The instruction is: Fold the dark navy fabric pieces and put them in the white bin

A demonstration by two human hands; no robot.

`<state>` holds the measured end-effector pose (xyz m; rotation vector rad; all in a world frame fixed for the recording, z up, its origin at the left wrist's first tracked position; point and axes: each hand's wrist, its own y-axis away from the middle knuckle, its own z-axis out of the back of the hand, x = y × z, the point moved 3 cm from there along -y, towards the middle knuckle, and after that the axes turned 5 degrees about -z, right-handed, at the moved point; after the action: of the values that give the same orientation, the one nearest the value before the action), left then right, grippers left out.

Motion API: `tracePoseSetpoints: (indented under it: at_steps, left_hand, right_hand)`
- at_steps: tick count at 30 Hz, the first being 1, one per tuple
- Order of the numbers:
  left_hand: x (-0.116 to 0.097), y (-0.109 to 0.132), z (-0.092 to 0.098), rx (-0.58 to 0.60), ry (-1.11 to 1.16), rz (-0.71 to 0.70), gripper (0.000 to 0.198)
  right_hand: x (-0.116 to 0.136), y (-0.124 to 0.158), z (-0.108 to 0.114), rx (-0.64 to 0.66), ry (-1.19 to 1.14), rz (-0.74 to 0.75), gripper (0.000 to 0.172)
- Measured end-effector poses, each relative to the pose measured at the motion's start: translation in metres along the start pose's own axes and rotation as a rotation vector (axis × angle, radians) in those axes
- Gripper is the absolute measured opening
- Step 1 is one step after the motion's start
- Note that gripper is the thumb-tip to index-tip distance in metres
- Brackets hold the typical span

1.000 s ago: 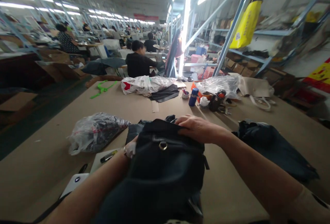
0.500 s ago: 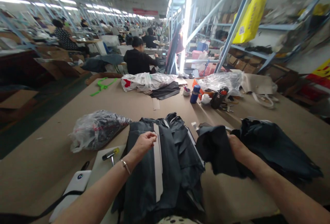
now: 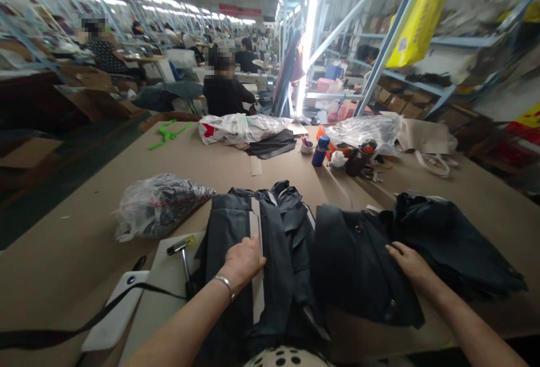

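In front of me lie dark fabric pieces, layered and creased, with a pale strip running lengthwise along them. My left hand is closed over that strip, its fingers curled round the edge, which they partly hide. A dark fabric panel with small metal fittings lies spread to the right. My right hand pinches the panel's right side between thumb and fingers. Beyond this hand sits a pile of dark fabric.
At left are a clear plastic bag, a hammer on a board, and a white device with a black strap. Farther back stand a blue bottle, a dark flask and plastic-wrapped goods. People sit beyond the table.
The dark panel, bunched up in my right hand before, now lies spread out beside the layered pieces. My left hand has come down and toward me onto the pale strip.
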<state>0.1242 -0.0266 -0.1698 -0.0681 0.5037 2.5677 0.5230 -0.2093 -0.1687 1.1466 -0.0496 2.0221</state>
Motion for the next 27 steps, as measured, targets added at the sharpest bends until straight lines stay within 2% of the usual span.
tracePoseSetpoints:
  at_steps: [2,4,5,9,12,14,17,20,22,25,27]
  left_hand:
    - [0.004,0.004,-0.001,-0.014,0.005,0.002,0.051]
    - [0.006,0.007,-0.002,-0.038,0.037,0.023,0.052]
    - [0.005,0.007,-0.003,-0.043,0.062,0.051,0.052]
    - [0.0,0.004,-0.004,-0.032,0.17,0.153,0.048]
    - [0.006,0.0,0.0,-0.054,0.278,0.161,0.042]
    - [0.019,0.004,0.005,-0.08,0.377,0.17,0.037]
    - [0.038,0.02,0.012,-0.106,0.565,0.167,0.03]
    - [0.043,0.044,0.019,-0.158,1.014,0.117,0.034]
    - [0.04,0.058,0.025,-0.203,1.284,0.091,0.038]
    - [0.036,0.071,0.035,-0.217,1.485,0.163,0.044]
    - [0.037,0.077,0.043,-0.203,1.58,0.221,0.046]
  right_hand:
    - [-0.007,-0.009,-0.011,-0.149,0.216,0.148,0.031]
    - [0.008,-0.002,-0.04,-0.14,0.244,0.292,0.035]
    - [0.023,0.006,-0.061,-0.067,0.21,0.347,0.035]
    - [0.103,0.059,-0.165,0.376,0.012,0.521,0.026]
    - [0.141,0.081,-0.231,0.562,-0.188,0.458,0.021]
    - [0.152,0.084,-0.261,0.61,-0.301,0.358,0.024]
    - [0.16,0.084,-0.288,0.613,-0.335,0.266,0.043]
    - [0.169,0.094,-0.303,0.68,-0.409,0.146,0.059]
    - [0.179,0.108,-0.31,0.759,-0.542,0.13,0.053]
    - [0.195,0.129,-0.309,0.855,-0.666,0.209,0.032]
    - [0.204,0.139,-0.299,0.919,-0.64,0.291,0.021]
